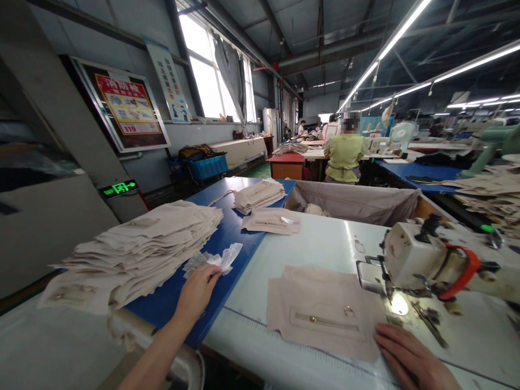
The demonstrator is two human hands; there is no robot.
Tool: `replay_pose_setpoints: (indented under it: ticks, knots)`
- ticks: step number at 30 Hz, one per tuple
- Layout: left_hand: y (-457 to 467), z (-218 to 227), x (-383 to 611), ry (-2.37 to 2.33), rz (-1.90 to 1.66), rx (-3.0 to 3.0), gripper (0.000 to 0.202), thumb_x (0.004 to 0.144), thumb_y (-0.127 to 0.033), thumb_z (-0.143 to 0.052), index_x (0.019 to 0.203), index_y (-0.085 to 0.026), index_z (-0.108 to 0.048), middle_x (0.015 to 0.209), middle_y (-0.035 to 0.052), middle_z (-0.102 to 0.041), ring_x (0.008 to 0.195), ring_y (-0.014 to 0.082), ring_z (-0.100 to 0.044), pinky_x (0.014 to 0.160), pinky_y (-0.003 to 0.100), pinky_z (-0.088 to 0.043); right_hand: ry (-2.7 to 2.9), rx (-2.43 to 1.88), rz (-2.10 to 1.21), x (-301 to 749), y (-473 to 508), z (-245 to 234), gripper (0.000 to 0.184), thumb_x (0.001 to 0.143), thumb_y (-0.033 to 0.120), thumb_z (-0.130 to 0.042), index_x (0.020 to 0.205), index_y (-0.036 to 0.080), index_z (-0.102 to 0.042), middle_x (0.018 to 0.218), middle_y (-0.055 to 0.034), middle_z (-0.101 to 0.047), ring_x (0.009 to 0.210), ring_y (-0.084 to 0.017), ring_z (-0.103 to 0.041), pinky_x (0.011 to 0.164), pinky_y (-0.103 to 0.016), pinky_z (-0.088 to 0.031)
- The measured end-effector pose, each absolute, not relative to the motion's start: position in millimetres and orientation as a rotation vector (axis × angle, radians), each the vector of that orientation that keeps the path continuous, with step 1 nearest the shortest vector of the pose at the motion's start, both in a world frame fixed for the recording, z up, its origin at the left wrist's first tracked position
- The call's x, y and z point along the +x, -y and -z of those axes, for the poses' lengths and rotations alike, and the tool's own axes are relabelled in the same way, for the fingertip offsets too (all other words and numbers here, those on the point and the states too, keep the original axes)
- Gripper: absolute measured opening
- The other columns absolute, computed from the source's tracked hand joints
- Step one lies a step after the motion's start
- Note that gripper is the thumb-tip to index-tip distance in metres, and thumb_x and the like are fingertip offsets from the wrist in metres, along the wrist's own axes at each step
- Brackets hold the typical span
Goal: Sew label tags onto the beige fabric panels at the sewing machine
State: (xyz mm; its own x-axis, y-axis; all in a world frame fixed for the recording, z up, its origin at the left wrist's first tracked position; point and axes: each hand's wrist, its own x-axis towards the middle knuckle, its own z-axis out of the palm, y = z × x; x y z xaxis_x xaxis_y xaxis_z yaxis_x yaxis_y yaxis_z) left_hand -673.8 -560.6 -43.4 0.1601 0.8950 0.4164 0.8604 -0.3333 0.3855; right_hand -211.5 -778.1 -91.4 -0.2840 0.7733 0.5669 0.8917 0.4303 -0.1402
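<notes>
My left hand [197,292] reaches over the blue table, its thumb and fingers pinched on thin clear plastic pieces [231,257]. More of the same crumpled plastic lies under and beside the fingers. My right hand [408,352] lies flat with fingers stretched out, its fingertips at the lower right edge of a beige fabric panel [298,292]. This panel lies flat on the pale sewing table, with a zipper [329,320] inside a stitched rectangle and a small curved metal-looking piece [348,310] on top. The sewing machine [414,260], its lamp lit, stands just beyond my right hand.
A tall stack of beige panels [150,244] is on the left, and a smaller stack [260,194] sits at the back. One zippered panel [272,221] lies across the table joint. Behind the table is a cloth-lined bin [357,200]. A person [344,151] sits farther off.
</notes>
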Motion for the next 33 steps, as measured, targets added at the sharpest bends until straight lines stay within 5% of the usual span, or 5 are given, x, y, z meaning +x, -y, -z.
replay_pose_setpoints:
  ticks: [9, 15, 23, 28, 33]
  knots:
    - [561, 41, -674, -1.855, -0.935, 2.256, 0.035, 0.082, -0.049, -0.046, 0.09, -0.023, -0.068, 0.093, 0.0054, -0.076, 0.09, 0.0244, -0.07, 0.082, 0.033, -0.055, 2.122, -1.38, 0.347, -215, 778, 89, 0.028, 0.093, 0.038, -0.055, 0.111, 0.026, -0.073, 0.111, -0.0048, -0.073, 0.099, -0.02, -0.071, 0.089, -0.025, -0.058]
    - [560, 40, -677, -1.871, -0.959, 2.244, 0.032, 0.077, -0.049, -0.047, 0.077, -0.025, -0.069, 0.087, 0.0031, -0.076, 0.083, 0.0244, -0.071, 0.077, 0.033, -0.056, 2.097, -1.349, 0.435, -221, 777, 83, 0.028, 0.094, 0.035, -0.053, 0.111, 0.024, -0.072, 0.107, -0.0046, -0.074, 0.095, -0.019, -0.072, 0.085, -0.023, -0.059]
    - [567, 19, -665, -1.885, -1.126, 2.318, 0.033, 0.082, -0.046, -0.041, 0.082, -0.024, -0.067, 0.093, 0.0061, -0.075, 0.089, 0.0259, -0.069, 0.085, 0.037, -0.054, 2.07, -1.405, 0.334, -223, 777, 89, 0.026, 0.094, 0.034, -0.055, 0.112, 0.025, -0.072, 0.11, -0.0054, -0.073, 0.099, -0.019, -0.07, 0.087, -0.026, -0.059]
    - [583, 1, -603, -1.534, -1.157, 2.709, 0.026, 0.089, -0.034, -0.041, 0.095, -0.021, -0.063, 0.092, 0.0086, -0.07, 0.091, 0.0268, -0.065, 0.087, 0.039, -0.051, 1.996, -1.5, 0.179, -232, 779, 85, 0.027, 0.096, 0.027, -0.05, 0.114, 0.024, -0.07, 0.111, -0.0077, -0.071, 0.105, -0.02, -0.067, 0.094, -0.033, -0.056]
    - [622, 20, -500, -0.955, -0.685, 2.953, 0.021, 0.083, -0.01, -0.042, 0.079, -0.021, -0.06, 0.08, 0.0061, -0.066, 0.083, 0.0238, -0.063, 0.084, 0.038, -0.05, 1.978, -1.556, 0.058, -239, 779, 73, 0.026, 0.095, 0.019, -0.047, 0.108, 0.02, -0.069, 0.111, -0.0094, -0.07, 0.107, -0.022, -0.064, 0.097, -0.038, -0.053]
